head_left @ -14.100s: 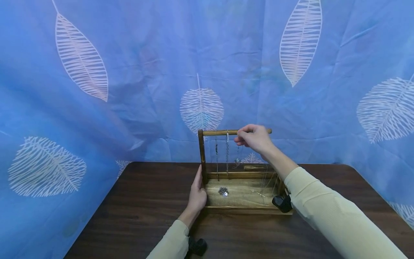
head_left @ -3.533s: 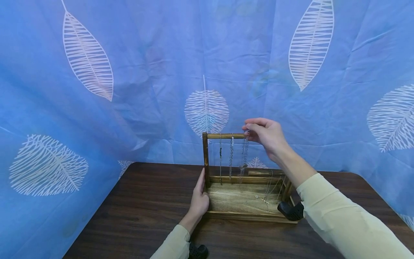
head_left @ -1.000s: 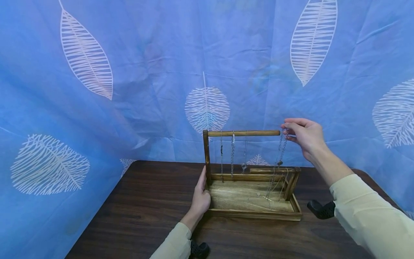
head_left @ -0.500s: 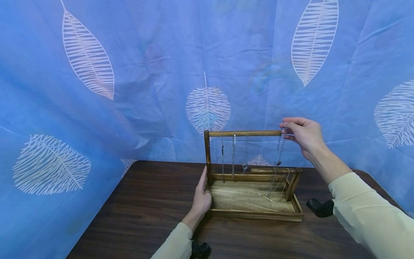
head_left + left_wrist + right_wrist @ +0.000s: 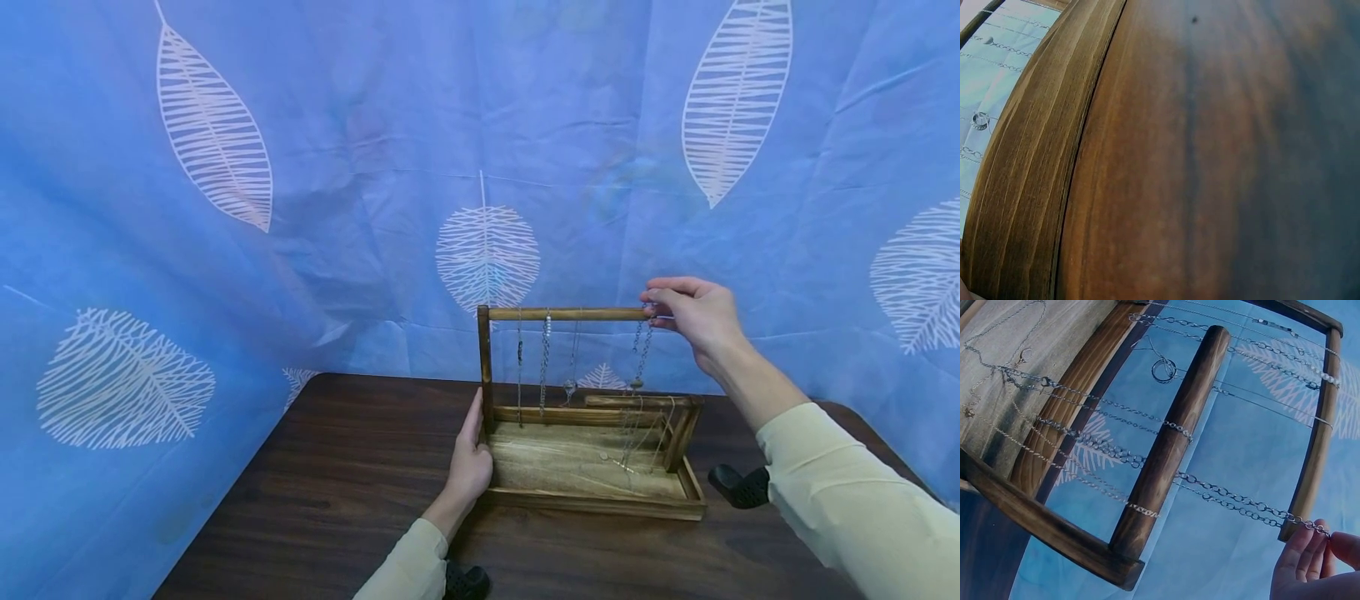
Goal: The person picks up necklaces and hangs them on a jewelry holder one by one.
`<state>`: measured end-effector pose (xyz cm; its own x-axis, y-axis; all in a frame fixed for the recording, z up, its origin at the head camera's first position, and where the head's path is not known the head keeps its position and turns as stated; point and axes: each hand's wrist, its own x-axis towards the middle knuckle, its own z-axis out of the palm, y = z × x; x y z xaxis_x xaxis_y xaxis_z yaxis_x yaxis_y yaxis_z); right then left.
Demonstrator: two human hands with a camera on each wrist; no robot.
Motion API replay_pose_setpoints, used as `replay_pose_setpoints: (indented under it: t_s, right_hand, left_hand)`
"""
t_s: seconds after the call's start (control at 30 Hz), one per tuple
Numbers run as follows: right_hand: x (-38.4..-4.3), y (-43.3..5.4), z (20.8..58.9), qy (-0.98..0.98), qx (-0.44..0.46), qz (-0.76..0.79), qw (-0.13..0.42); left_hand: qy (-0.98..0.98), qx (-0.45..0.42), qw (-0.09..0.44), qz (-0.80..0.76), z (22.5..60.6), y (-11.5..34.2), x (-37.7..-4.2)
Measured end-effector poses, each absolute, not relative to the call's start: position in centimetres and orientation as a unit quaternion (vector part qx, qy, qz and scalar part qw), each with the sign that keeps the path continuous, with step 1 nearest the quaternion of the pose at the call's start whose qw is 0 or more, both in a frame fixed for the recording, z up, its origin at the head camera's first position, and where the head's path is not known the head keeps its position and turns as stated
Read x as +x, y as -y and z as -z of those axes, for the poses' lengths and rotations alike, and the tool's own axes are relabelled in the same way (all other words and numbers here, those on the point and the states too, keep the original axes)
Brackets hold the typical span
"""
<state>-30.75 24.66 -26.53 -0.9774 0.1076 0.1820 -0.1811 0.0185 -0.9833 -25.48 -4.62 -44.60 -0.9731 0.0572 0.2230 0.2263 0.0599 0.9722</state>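
Observation:
My right hand (image 5: 701, 321) pinches a silver chain necklace (image 5: 643, 358) between thumb and fingertips at the free right end of the upper bar (image 5: 585, 314) of a wooden jewelry stand. In the right wrist view the held chain (image 5: 1235, 494) crosses the bar's end and runs down behind the lower bar (image 5: 1175, 437). Three other necklaces hang on the upper bar, among them a chunky chain (image 5: 545, 367) and one with a pendant (image 5: 570, 387). With fingers straight, my left hand (image 5: 468, 462) rests against the stand's left side.
Fine chains hang from the short lower bar (image 5: 611, 401) at the right, some trailing into the shallow tray (image 5: 592, 504). The stand sits on a dark wooden table (image 5: 337, 500). A blue cloth with white leaf prints (image 5: 360, 208) hangs behind.
The chain heap once in the tray is gone, and a pendant necklace now hangs third on the bar. Lately my right hand moved the held chain right, then slightly back left onto the bar's end.

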Motion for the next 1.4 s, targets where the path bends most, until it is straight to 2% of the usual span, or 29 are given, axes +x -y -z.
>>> replay_pose_setpoints:
  t_s: [0.67,1.4]
  right_hand:
    - [-30.9,-22.3,26.3,0.730,0.047,-0.677,0.084]
    - [-30.7,-22.2,26.9,0.775,0.064,-0.625,0.064]
  left_hand:
    - [0.725,-0.101,0.067,0.678,44.6,4.6,-25.4]
    - [0.725,-0.113,0.066,0.676,44.7,4.8,-25.4]
